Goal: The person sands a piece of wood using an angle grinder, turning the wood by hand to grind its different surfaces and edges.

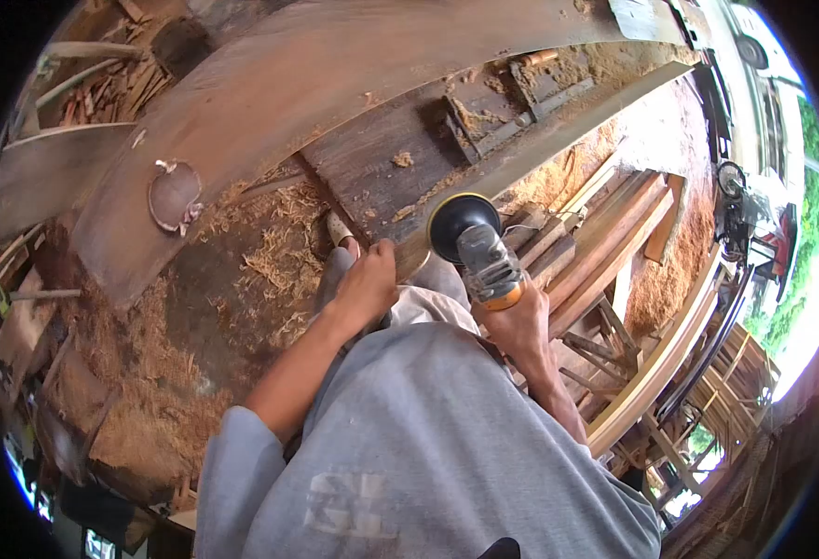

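My right hand (519,321) is wrapped around the body of an angle grinder (490,261), which has a round black sanding pad with a yellow rim. The pad stands at the near end of a long, narrow wooden plank (559,154); whether it touches the wood I cannot tell. On the left of that end, my left hand (369,284) is closed with its fingers curled at the plank's edge. The plank stretches away from my lap toward the upper right.
A wide wooden board (335,79) lies across the upper left, with an oval dish-like piece (175,197) on it. A dark bench (372,158) carries a metal clamp-like frame (512,130). Stacked timber (605,242) lies at right; shavings (284,238) cover the floor.
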A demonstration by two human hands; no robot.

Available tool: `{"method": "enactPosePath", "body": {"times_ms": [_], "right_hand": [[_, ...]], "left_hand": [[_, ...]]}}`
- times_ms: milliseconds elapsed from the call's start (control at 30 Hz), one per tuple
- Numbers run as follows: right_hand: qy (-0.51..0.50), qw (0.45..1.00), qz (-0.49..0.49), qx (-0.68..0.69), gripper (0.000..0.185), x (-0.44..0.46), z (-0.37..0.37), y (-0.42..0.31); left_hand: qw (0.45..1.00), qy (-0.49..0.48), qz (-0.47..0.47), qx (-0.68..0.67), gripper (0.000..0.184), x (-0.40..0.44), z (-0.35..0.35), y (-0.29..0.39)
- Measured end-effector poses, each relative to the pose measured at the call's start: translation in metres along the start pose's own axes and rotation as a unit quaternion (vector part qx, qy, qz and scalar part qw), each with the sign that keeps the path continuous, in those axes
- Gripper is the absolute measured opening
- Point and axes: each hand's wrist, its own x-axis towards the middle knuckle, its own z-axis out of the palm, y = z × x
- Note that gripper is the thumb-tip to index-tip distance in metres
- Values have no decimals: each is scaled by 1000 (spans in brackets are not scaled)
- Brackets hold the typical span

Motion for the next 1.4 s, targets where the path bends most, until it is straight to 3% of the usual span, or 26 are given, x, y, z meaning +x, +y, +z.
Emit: {"method": "enactPosePath", "body": {"times_ms": [100,167,433,767,833,900,1100,1167,1267,1400], "right_hand": [[8,1000,-25,-16,50,5,-5,-6],[16,1000,-13,-4,50,10,-10,-4],[52,998,-6,-24,50,43,-45,1],[94,996,-9,5,33,95,-100,9],[141,988,-60,0,29,110,-109,15],[132,991,-14,17,30,117,-115,17],[100,991,-62,56,32,99,-83,14],[83,993,-49,64,31,80,-67,2],[37,998,-30,41,47,63,-44,7],[25,998,-19,45,48,42,-21,3]], "left_hand": [[1000,9,8,0,49,-5,-13,12],[999,-6,-34,-9,43,-2,-13,18],[1000,-7,2,6,44,3,-13,16],[999,-45,-17,-18,42,9,-18,10],[998,-49,-13,-29,42,10,-18,10],[999,-45,-18,-24,42,9,-19,10],[998,-50,-19,-27,41,10,-18,8],[998,-45,-19,-33,41,11,-16,6],[999,-29,-5,-30,38,11,-9,-3],[999,-19,12,-31,38,10,-9,-2]]}}
